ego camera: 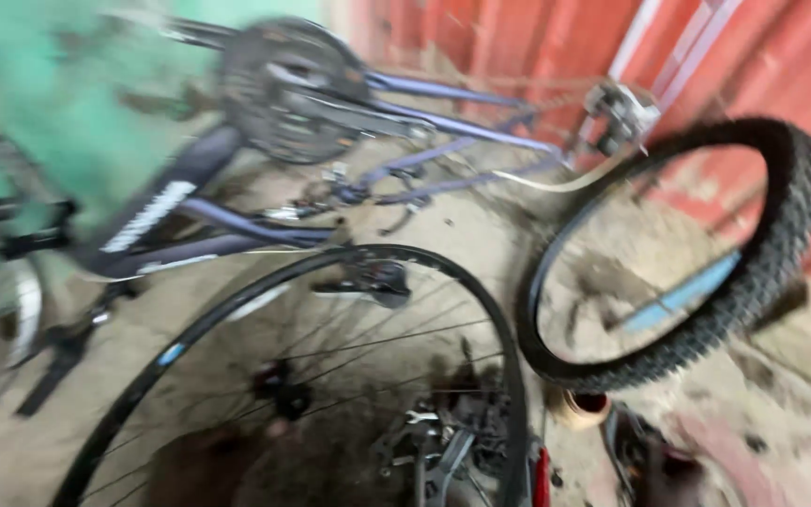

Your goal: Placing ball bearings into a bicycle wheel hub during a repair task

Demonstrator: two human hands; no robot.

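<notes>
No hands showed anywhere in the frame, so whether they were open, closed or holding something could not be told.

A bare spoked wheel rim filled the lower centre, nearest the viewer, its arc rising from the bottom left edge, over the middle and down to the bottom edge; its lower part was cut off. Its hub sat left of centre, with thin spokes fanning out. To the right, a loose knobby black tyre stood on edge just beside the rim, its long axis tilted from lower left to upper right.

Behind them an upturned purple bicycle frame lay with its long axis running from the left edge to the upper right, the chainring at top centre and the rear dropouts pointing to the upper right. A dark heap of metal parts lay on the dusty floor behind the rim, too blurred to identify. A red corrugated wall closed the upper right. Motion blur softened everything.
</notes>
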